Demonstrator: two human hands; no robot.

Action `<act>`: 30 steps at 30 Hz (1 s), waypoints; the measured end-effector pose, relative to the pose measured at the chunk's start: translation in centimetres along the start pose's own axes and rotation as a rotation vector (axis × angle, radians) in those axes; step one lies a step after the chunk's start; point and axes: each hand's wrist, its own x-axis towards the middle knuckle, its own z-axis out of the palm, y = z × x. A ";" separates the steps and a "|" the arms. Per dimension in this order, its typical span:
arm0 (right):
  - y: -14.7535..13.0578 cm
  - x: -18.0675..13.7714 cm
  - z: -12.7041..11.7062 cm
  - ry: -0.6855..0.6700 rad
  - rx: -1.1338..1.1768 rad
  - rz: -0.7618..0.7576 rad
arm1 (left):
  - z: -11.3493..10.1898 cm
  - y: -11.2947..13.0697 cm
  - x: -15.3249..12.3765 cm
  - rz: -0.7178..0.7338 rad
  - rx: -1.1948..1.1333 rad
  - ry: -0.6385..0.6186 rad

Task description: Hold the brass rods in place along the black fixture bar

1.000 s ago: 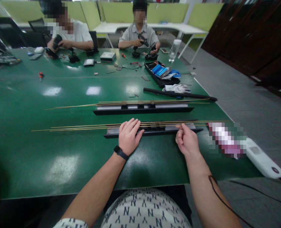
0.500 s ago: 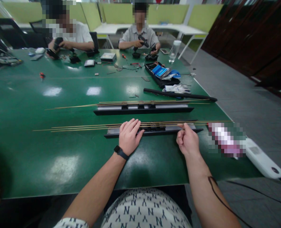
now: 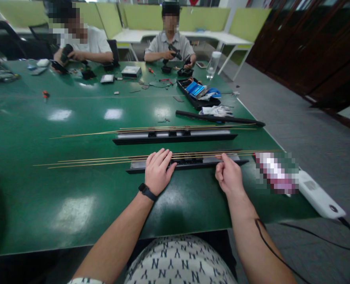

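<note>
A black rail with a pale silver inner face (image 3: 208, 159) lies on the green table (image 3: 74, 189) in front of me. Thin gold rods (image 3: 88, 159) run along it and stick out well past its left end. My left hand (image 3: 158, 167) lies across the rail and the rods, fingers stretched out together and thumb apart. Near the rail's right end, my right hand (image 3: 229, 173) is closed, its index finger reaching the rods; a thin rod appears to be in its fingertips, partly hidden. Dark parts (image 3: 189, 157) sit in the rail between my hands.
Behind lies a second rail (image 3: 175, 138) with gold rods along it. Farther back are a long black bar (image 3: 219, 117), white gloves (image 3: 214, 110) and a black tray (image 3: 197, 104). A white power strip (image 3: 321, 195) is at right. Two people (image 3: 170, 45) work across the table with power drills.
The view has shifted slightly. One gold rod has slid left, its left end now farther out. My right fingertips have moved slightly left; my left hand stays on the rail.
</note>
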 end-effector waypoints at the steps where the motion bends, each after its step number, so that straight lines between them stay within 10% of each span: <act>1: 0.0 0.0 -0.1 0.023 0.006 -0.015 | 0.0 0.0 0.0 0.002 0.001 -0.001; 30: 0.0 -0.1 0.1 -0.014 0.024 -0.007 | -0.1 0.1 0.0 -0.002 0.002 -0.012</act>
